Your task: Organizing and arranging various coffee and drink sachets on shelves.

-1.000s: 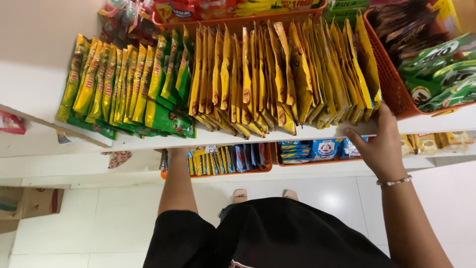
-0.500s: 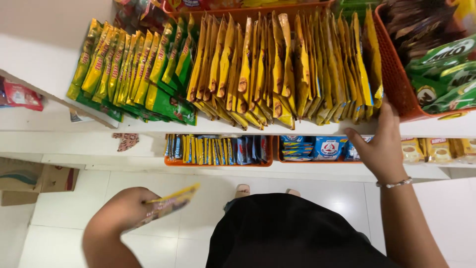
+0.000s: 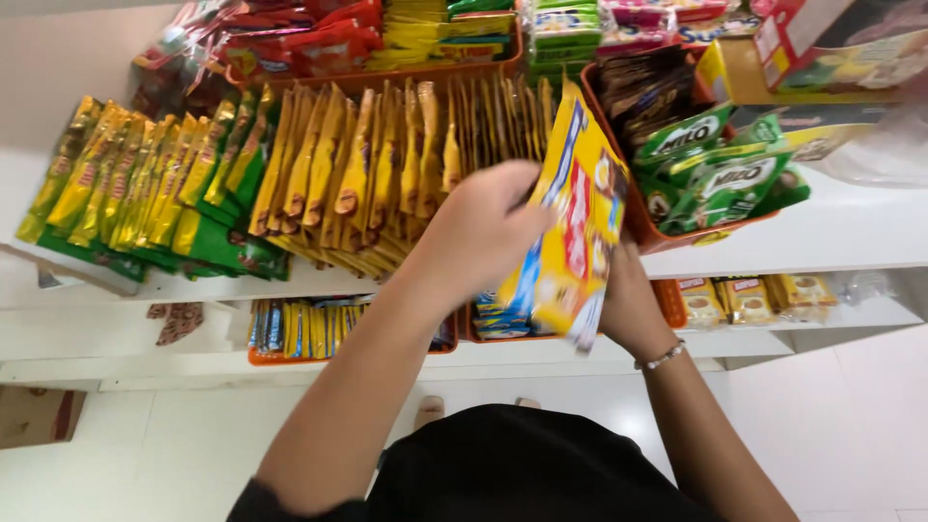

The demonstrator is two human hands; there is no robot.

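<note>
While upright between both hands, yellow sachet stack [image 3: 572, 242], left hand [image 3: 483, 227] atop, right hand [image 3: 628, 304] beneath.

Green sachets [image 3: 720, 179] in an orange basket [image 3: 646, 227]; perhaps cardboard box [image 3: 37, 416] below.

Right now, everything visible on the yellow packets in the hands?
The yellow packets are a thin stack of flat, glossy sachets, yellow with blue and red print and white edges. They stand tilted on end before the shelf's row of yellow sachets. The left hand grips their near side; the right hand backs them from behind.
</note>
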